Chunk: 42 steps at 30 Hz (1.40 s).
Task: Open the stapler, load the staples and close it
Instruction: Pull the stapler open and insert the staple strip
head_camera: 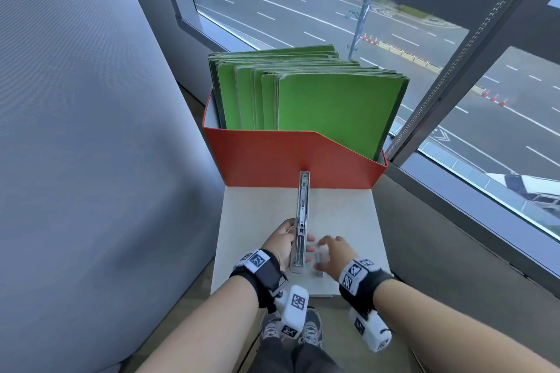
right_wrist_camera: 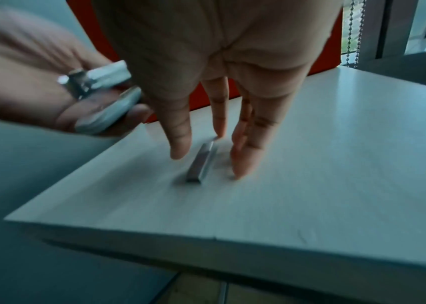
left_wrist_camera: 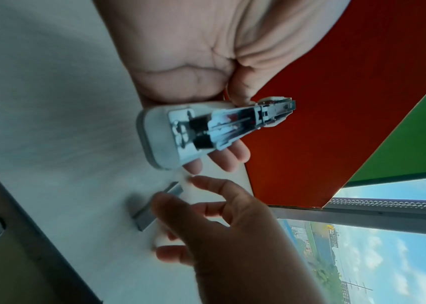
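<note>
My left hand (head_camera: 286, 244) grips the white stapler (head_camera: 301, 222), which is swung open with its metal staple channel (left_wrist_camera: 235, 123) bared and its long arm pointing toward the orange box. A grey strip of staples (right_wrist_camera: 201, 162) lies flat on the small white table (head_camera: 342, 215), just right of the stapler. My right hand (head_camera: 335, 253) hovers over the strip with fingers spread and straight, thumb (right_wrist_camera: 179, 144) on one side and fingertips (right_wrist_camera: 242, 162) on the other; it holds nothing. The same staples (left_wrist_camera: 155, 207) lie partly behind my right hand in the left wrist view.
An orange file box (head_camera: 291, 157) full of green folders (head_camera: 327, 100) stands at the table's far edge. A grey partition (head_camera: 75, 130) runs along the left, a window (head_camera: 454, 85) with its sill on the right. My shoes (head_camera: 291, 330) show below the table's near edge.
</note>
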### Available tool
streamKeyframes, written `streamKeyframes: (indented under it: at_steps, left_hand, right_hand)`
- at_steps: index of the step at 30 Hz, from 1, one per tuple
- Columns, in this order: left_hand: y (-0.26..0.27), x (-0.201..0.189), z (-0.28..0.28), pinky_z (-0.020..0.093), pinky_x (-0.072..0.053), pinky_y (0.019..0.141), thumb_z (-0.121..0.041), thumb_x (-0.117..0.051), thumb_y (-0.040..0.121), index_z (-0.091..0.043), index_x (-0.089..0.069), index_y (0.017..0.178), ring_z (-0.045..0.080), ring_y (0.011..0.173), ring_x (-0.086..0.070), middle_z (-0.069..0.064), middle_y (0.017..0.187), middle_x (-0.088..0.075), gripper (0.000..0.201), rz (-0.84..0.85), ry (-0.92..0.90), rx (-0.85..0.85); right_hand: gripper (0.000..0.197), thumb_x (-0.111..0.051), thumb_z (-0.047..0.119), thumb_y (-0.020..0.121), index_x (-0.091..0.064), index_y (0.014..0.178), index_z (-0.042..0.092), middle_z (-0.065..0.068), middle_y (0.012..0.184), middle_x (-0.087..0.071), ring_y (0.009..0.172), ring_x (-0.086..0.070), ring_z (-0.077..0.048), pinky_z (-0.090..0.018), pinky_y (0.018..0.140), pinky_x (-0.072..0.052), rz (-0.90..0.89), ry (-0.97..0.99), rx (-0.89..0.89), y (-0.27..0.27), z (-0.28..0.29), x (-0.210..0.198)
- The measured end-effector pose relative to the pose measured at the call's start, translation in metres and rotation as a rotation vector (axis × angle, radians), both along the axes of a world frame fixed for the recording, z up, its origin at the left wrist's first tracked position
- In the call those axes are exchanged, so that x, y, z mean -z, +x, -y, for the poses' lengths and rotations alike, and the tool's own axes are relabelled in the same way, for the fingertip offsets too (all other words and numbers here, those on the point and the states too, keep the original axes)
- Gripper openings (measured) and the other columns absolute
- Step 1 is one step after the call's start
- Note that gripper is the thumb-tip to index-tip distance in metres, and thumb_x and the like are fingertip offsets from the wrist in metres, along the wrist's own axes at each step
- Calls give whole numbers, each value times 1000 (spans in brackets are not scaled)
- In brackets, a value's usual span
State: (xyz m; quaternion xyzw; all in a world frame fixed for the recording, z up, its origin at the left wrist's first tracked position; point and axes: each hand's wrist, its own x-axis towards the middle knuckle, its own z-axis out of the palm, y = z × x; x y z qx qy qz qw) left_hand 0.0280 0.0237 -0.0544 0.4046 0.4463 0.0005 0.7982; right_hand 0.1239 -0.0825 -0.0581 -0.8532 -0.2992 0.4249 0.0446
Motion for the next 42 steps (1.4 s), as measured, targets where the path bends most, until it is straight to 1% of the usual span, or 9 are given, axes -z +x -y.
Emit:
streamKeyframes:
  at_steps: [4, 11, 14, 18, 25, 30, 33, 37, 42]
  left_hand:
    - [4, 0, 3, 36, -52, 63, -4, -32, 96, -29, -54, 101, 19, 59, -71, 11, 86, -68, 33, 1, -12, 13]
    - [3, 5, 0, 38, -56, 67, -9, -36, 97, -28, -52, 110, 24, 72, -71, 11, 94, -71, 28, -5, -21, 19]
    - [1, 5, -1, 36, -55, 62, -13, -34, 99, -26, -49, 114, 24, 72, -71, 11, 94, -71, 25, -1, -22, 5]
    - [2, 9, -1, 37, -51, 64, -16, -35, 99, -24, -49, 117, 26, 74, -67, 10, 88, -69, 23, -14, -48, -23]
    - [3, 12, 2, 37, -50, 62, -15, -44, 97, -30, -55, 108, 22, 63, -71, 8, 78, -69, 21, -5, -45, -33]
    - [1, 12, 4, 37, -49, 62, -14, -43, 97, -27, -55, 110, 20, 56, -68, 6, 62, -69, 22, -5, -54, -46]
    - [0, 12, 5, 37, -48, 62, -15, -40, 98, -26, -54, 113, 19, 54, -67, 4, 57, -69, 23, -8, -57, -52]
    - [-1, 11, 5, 38, -49, 62, -15, -42, 98, -27, -55, 111, 20, 57, -66, 8, 68, -68, 22, 0, -60, -61]
    - [-5, 8, 4, 40, -50, 61, -6, -45, 94, -25, -54, 107, 26, 64, -62, 12, 81, -63, 24, 35, -122, -80]
  right_hand:
    - [50, -67, 13, 82, -45, 127, 10, -11, 132, -42, 108, -59, -26, -30, 94, -46, 14, 40, 43, -8, 3, 8]
    - [28, -61, 10, 81, -51, 106, 9, -11, 103, -65, 83, -57, -24, -30, 75, -48, 38, 155, 128, -2, 3, 11]
    - [25, -65, 10, 80, -54, 102, 12, -4, 83, -64, 73, -65, -25, -35, 70, -57, -28, 282, 333, 11, 1, 0]
    - [19, -65, 0, 77, -61, 92, 11, -8, 78, -64, 61, -71, -24, -47, 70, -62, -163, 537, 549, 20, -8, -27]
    - [18, -67, -1, 74, -63, 87, 12, -12, 73, -67, 66, -72, -34, -45, 62, -63, -189, 594, 481, 3, -19, -37]
    - [19, -68, 2, 74, -64, 88, 14, -14, 77, -69, 61, -72, -31, -38, 59, -62, -144, 569, 448, 2, -20, -37]
    - [19, -68, 2, 75, -64, 89, 14, -11, 75, -65, 57, -69, -25, -23, 46, -54, -125, 558, 430, 1, -22, -38]
    - [19, -70, 3, 76, -64, 88, 17, -4, 74, -64, 62, -69, -26, -25, 53, -55, -111, 561, 387, -1, -23, -37]
    - [19, -70, 3, 76, -70, 90, 16, -1, 77, -64, 61, -59, -12, -8, 50, -44, -102, 561, 300, -1, -20, -35]
